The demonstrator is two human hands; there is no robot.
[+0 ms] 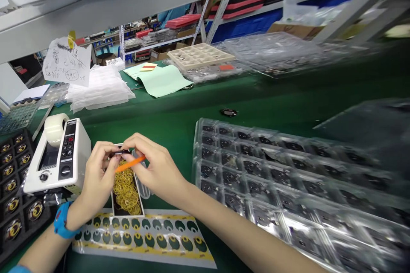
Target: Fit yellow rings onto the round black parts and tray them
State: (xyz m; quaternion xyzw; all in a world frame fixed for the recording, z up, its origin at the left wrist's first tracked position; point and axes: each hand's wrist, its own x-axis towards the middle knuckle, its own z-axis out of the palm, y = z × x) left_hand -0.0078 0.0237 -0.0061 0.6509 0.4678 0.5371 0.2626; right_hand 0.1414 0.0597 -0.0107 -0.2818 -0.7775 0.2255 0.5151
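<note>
The left hand (99,175) holds a small dark part (121,152) between the thumb and the bent fingers, which are closed on it. The right hand (153,166) has its thumb and fingers together on a slim orange stick (130,164); the stick lies aslant, its lower end close to the left thumb. The right fingertips are also very near the dark part — whether they touch it, I cannot tell. This part is above the far portion of a white box (140,200), which contains many thin yellow rings (126,192) and stands on the green table (173,119). Nearer to the person lies a sheet (144,252) with two rows of round stickers. A white tape dispenser (81,145) stands just beside the left hand. Further left is a black tray (41,232) with round shiny parts in its compartments. To the right of the hands there is a large clear tray (197,136) — its pockets hold dark pieces — and one loose dark piece (229,112) lies on the table behind this tray.
</note>
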